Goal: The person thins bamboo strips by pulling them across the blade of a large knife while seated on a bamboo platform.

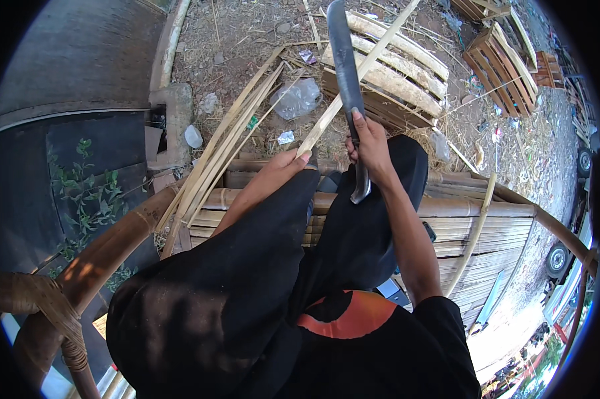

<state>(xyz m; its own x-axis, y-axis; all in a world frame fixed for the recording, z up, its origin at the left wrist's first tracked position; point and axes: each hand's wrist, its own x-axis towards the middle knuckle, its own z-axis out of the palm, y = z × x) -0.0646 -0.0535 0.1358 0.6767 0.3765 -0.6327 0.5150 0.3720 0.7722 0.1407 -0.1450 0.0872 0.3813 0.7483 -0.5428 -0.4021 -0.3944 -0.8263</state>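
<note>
My right hand (373, 147) is closed around the grip of a machete (344, 58), its thumb along the dark metal. The long blade points up and away from me, and the butt end hangs below my fist. My left hand (284, 166) pinches the near end of a pale wooden strip (323, 121), resting by my left knee. That strip slants up to the right and passes behind the machete blade, whether touching or apart I cannot tell. Both hands are above my lap, over black trousers (213, 266).
I sit on a bamboo bench (473, 208). Several long strips (230, 143) lean against it at my left. A slatted wooden crate (406, 73) lies ahead, with another crate (503, 70) farther right. A clear plastic bag (297, 98) lies on the littered ground. One bamboo stick (473, 239) crosses the bench at right.
</note>
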